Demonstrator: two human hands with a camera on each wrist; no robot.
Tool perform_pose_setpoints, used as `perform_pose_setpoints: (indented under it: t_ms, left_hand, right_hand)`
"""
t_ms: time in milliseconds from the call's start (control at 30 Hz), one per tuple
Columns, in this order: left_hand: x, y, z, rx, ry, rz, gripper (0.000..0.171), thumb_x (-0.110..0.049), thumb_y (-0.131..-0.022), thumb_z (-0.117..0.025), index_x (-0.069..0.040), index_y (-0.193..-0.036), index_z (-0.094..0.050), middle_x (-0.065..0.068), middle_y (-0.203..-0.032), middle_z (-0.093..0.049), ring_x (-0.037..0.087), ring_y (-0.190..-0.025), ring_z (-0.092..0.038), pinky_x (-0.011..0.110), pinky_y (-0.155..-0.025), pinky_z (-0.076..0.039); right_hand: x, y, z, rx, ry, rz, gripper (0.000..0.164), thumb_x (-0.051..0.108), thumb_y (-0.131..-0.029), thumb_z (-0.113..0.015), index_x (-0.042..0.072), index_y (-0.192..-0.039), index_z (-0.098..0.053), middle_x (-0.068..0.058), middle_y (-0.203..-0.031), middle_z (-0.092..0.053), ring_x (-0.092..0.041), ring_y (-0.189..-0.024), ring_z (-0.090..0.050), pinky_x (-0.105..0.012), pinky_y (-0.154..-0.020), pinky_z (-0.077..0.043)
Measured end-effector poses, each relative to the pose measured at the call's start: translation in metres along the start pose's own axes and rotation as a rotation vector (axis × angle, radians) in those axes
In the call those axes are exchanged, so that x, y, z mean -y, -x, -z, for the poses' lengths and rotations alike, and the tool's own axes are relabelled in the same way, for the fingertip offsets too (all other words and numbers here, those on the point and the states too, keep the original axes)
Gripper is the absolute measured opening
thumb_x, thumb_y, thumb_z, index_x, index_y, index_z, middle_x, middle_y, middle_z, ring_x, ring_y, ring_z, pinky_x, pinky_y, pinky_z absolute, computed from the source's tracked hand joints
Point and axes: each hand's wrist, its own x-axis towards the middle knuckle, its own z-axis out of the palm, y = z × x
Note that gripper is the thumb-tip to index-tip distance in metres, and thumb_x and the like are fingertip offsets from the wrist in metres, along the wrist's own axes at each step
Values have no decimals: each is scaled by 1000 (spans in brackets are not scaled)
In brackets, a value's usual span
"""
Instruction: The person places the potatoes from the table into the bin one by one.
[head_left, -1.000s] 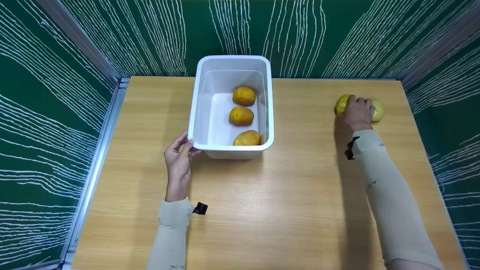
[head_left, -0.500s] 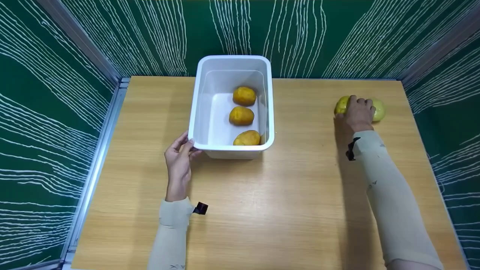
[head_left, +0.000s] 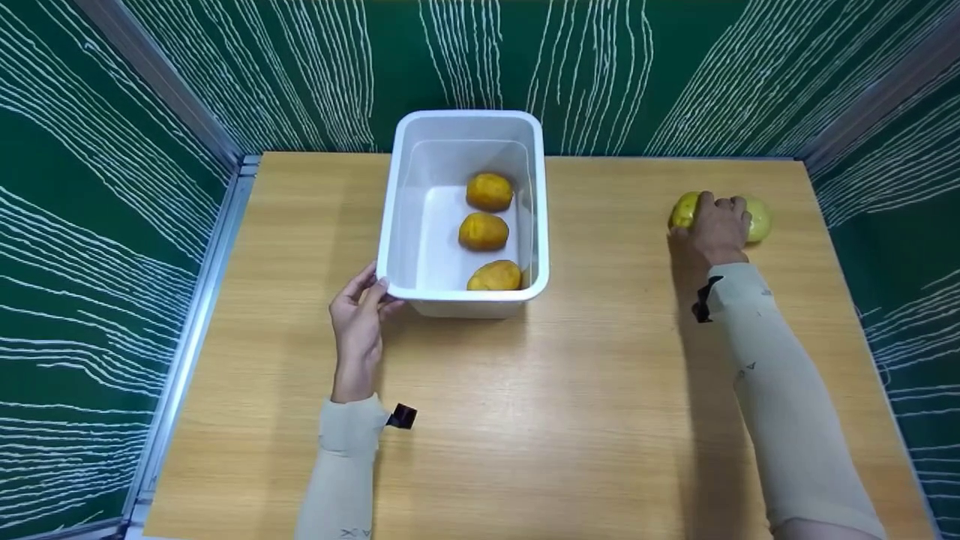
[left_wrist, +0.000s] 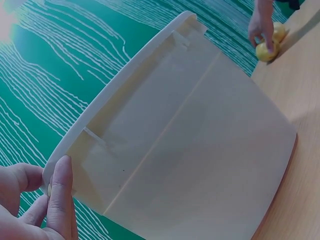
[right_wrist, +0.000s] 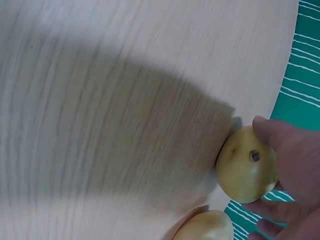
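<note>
My left hand (head_left: 356,322) pinches a white plastic box (head_left: 463,295); right of it, my right hand (head_left: 720,229) pinches a round yellow fruit (right_wrist: 242,170).

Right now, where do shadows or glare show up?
Head view: long shadow beside the right sleeve, sheen on the wooden table; left wrist view: glare upper left on the green wall; right wrist view: broad shadow beside the held yellow fruit.
</note>
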Motion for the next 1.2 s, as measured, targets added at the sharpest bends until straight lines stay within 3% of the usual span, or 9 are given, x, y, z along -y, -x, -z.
perform_pose_setpoints:
  t_ms: [167, 333, 567, 1000, 1200]
  left_hand:
    - [0, 0, -1, -3, 8, 0, 40, 12, -101, -57, 15, -141, -57, 20, -114, -56, 15, -72, -67, 20, -63, -66]
    - [0, -1, -1, -1, 10, 1, 40, 12, -101, -58, 15, -141, -56, 16, -111, -57, 15, -71, -67, 20, -64, -66]
    - [1, 0, 1, 48, 3, -23, 41, 14, -101, -56, 15, -142, -55, 15, -111, -53, 16, -77, -68, 19, -66, -66]
    - [1, 0, 0, 17, 9, -8, 41, 12, -100, -59, 14, -141, -57, 15, -111, -55, 16, -76, -68, 20, -65, -66]
    - [2, 0, 1, 2, 13, -3, 40, 13, -101, -58, 14, -141, -57, 15, -111, -56, 16, -75, -68, 20, -64, -66]
  right_hand:
    - [-1, 1, -1, -7, -20, -11, 73, 27, -97, -69, -12, -150, -36, -41, -137, -44, -57, -136, -28, -70, -116, -28]
    - [-1, 3, -1, 8, -14, -14, 76, 31, -100, -67, -10, -154, -33, -41, -140, -43, -56, -138, -26, -71, -118, -26]
    - [-3, 6, -4, -38, 3, 26, 71, 32, -97, -67, -12, -146, -40, -41, -133, -47, -57, -134, -31, -72, -112, -30]
    - [4, 4, -2, -23, 4, 16, 79, 38, -99, -67, -7, -155, -35, -39, -145, -44, -56, -143, -25, -72, -122, -23]
    - [16, 3, 2, -52, -13, 54, 78, 39, -99, -66, -4, -157, -35, -37, -148, -44, -55, -146, -23, -72, -124, -20]
